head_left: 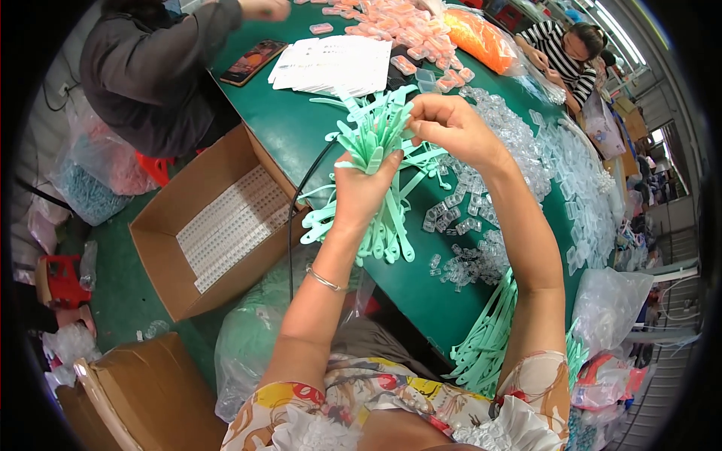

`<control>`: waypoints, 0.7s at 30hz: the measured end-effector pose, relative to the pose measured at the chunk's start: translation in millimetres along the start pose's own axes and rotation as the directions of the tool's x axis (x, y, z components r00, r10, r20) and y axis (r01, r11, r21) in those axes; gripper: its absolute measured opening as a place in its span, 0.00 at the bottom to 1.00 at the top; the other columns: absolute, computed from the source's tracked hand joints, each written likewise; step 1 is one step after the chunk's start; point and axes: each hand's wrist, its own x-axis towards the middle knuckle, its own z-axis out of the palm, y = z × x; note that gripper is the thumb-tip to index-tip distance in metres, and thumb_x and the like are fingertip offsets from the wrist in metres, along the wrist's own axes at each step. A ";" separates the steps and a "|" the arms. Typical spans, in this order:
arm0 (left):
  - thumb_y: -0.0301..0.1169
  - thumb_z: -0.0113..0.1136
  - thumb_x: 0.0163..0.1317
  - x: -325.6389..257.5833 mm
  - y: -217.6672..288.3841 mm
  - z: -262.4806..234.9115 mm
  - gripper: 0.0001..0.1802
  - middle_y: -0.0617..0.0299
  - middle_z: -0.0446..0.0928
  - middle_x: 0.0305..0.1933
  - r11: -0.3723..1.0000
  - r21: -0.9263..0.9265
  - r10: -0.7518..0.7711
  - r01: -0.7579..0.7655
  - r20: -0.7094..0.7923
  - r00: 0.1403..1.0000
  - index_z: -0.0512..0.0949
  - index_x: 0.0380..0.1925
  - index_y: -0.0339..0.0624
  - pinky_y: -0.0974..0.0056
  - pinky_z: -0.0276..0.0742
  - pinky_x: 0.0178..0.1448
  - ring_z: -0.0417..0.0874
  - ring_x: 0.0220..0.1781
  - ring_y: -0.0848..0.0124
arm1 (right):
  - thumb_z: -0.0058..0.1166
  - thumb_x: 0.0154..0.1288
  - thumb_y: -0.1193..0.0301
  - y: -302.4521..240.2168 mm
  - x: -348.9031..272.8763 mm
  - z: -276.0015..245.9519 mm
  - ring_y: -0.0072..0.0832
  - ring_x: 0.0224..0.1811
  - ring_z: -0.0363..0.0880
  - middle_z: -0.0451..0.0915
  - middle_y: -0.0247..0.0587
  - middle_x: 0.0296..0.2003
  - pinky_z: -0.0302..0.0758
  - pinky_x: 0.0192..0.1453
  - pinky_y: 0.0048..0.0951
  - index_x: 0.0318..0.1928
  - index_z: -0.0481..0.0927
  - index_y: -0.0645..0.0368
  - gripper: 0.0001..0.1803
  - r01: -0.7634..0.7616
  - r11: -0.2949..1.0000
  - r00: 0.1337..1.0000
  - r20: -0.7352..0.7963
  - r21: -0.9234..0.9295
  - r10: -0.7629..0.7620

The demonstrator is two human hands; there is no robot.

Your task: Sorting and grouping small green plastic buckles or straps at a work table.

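Note:
My left hand [359, 188] is wrapped round an upright bundle of mint-green plastic straps [370, 131], whose tips fan out above the thumb. At the bundle's right edge, the thumb and fingers of my right hand [455, 134] are pinched together. What lies between those fingertips is too hidden to make out. Below and around my left hand, more loose green straps [392, 229] with holed ends spread over the green table [406, 297]. Another heap of long green straps [481, 338] hangs at the near table edge, partly behind my right forearm.
Small clear plastic pieces [481, 259] lie in heaps along the right side. Paper cards [331, 64], a phone [253, 62] and orange cases [402, 26] occupy the far side. An open cardboard box [169, 229] stands left. Two people [154, 83] sit across the table.

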 end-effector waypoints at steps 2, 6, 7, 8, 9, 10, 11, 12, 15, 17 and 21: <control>0.22 0.60 0.54 2.4 2.8 -1.8 0.11 0.67 0.78 0.32 1.000 -0.014 0.000 0.000 0.006 1.000 0.78 0.39 0.35 0.72 0.70 0.37 0.73 0.32 0.81 | 0.48 0.62 0.73 -15.5 1.4 3.9 0.16 0.33 0.73 0.76 0.31 0.31 0.71 0.39 0.20 0.37 0.76 0.63 0.07 -0.047 0.988 0.987 0.158 0.150 0.023; 0.21 0.58 0.54 5.8 4.2 -6.0 0.09 0.67 0.78 0.32 0.996 0.049 -0.071 0.072 -0.019 0.997 0.78 0.37 0.35 0.72 0.70 0.36 0.73 0.32 0.81 | 0.49 0.63 0.73 13.7 20.6 -17.8 0.18 0.33 0.74 0.77 0.34 0.31 0.71 0.39 0.20 0.40 0.75 0.64 0.08 0.069 0.917 0.995 0.043 0.392 -0.093; 0.21 0.58 0.54 5.1 6.6 -6.0 0.09 0.67 0.78 0.32 0.996 0.053 -0.068 0.069 -0.017 0.998 0.78 0.37 0.35 0.72 0.70 0.36 0.73 0.32 0.81 | 0.48 0.62 0.75 27.9 30.4 -28.4 0.22 0.33 0.75 0.77 0.35 0.29 0.71 0.43 0.22 0.43 0.75 0.64 0.10 0.051 0.964 0.985 -0.172 0.263 -0.005; 0.22 0.59 0.54 4.0 8.5 0.4 0.10 0.65 0.79 0.34 0.999 0.016 -0.047 0.048 -0.011 0.999 0.77 0.38 0.36 0.71 0.72 0.39 0.75 0.34 0.78 | 0.49 0.60 0.76 52.4 36.0 -47.1 0.27 0.37 0.76 0.78 0.39 0.34 0.72 0.46 0.26 0.46 0.75 0.61 0.13 0.048 0.990 0.945 -0.316 -0.131 -0.088; 0.23 0.60 0.54 2.8 10.3 2.0 0.12 0.62 0.79 0.35 1.000 -0.010 -0.025 0.025 -0.014 1.000 0.76 0.40 0.37 0.70 0.73 0.42 0.78 0.36 0.76 | 0.49 0.58 0.77 82.2 41.3 -58.9 0.33 0.40 0.77 0.79 0.43 0.38 0.73 0.48 0.30 0.49 0.75 0.58 0.16 -0.011 0.871 0.889 -0.404 -0.491 -0.217; 0.24 0.61 0.54 1.1 11.0 -1.2 0.15 0.60 0.80 0.39 1.000 0.007 -0.018 0.018 0.001 1.000 0.75 0.43 0.36 0.69 0.73 0.45 0.78 0.40 0.75 | 0.48 0.56 0.79 104.8 43.6 -62.0 0.37 0.46 0.75 0.77 0.44 0.43 0.71 0.52 0.32 0.51 0.74 0.54 0.20 -0.134 0.722 0.901 -0.387 -0.679 -0.197; 0.24 0.61 0.54 -0.1 8.8 -1.5 0.15 0.60 0.80 0.39 1.000 0.007 -0.012 0.012 0.007 1.000 0.75 0.43 0.36 0.69 0.73 0.45 0.78 0.40 0.75 | 0.47 0.54 0.81 124.7 43.6 -65.4 0.41 0.52 0.72 0.75 0.45 0.47 0.69 0.56 0.35 0.53 0.74 0.50 0.24 -0.247 0.513 0.909 -0.381 -0.822 -0.172; 0.24 0.61 0.54 -1.8 6.6 -2.9 0.16 0.59 0.79 0.40 1.000 -0.007 -0.027 0.027 0.016 1.000 0.75 0.44 0.36 0.68 0.73 0.45 0.78 0.41 0.75 | 0.46 0.52 0.82 142.4 47.3 -62.5 0.41 0.57 0.66 0.71 0.41 0.52 0.65 0.59 0.44 0.53 0.73 0.45 0.27 -0.328 0.520 0.901 -0.426 -0.789 -0.078; 0.23 0.61 0.54 -5.5 6.5 -11.7 0.18 0.59 0.79 0.43 0.999 -0.015 -0.037 0.037 0.024 0.999 0.73 0.47 0.37 0.69 0.72 0.45 0.77 0.42 0.76 | 0.52 0.54 0.75 130.4 47.6 -41.8 0.36 0.57 0.67 0.75 0.33 0.49 0.63 0.53 0.56 0.47 0.79 0.44 0.19 -0.461 0.419 0.862 -0.507 -0.782 0.002; 0.23 0.59 0.56 -8.0 6.0 -13.0 0.15 0.61 0.79 0.43 0.998 0.046 -0.037 0.035 0.046 0.998 0.74 0.45 0.38 0.71 0.72 0.43 0.76 0.40 0.77 | 0.52 0.54 0.73 119.6 41.5 -51.1 0.34 0.54 0.70 0.77 0.34 0.44 0.66 0.50 0.49 0.45 0.80 0.46 0.16 -0.500 0.426 0.835 -0.550 -0.754 0.006; 0.19 0.58 0.51 -10.5 5.7 -5.7 0.12 0.64 0.79 0.33 0.992 0.065 0.104 -0.106 0.027 0.994 0.79 0.38 0.35 0.70 0.71 0.35 0.75 0.30 0.78 | 0.51 0.57 0.71 78.0 24.6 -64.2 0.27 0.34 0.78 0.80 0.37 0.27 0.72 0.37 0.30 0.39 0.80 0.57 0.10 -0.402 0.832 0.854 -0.484 -0.382 0.191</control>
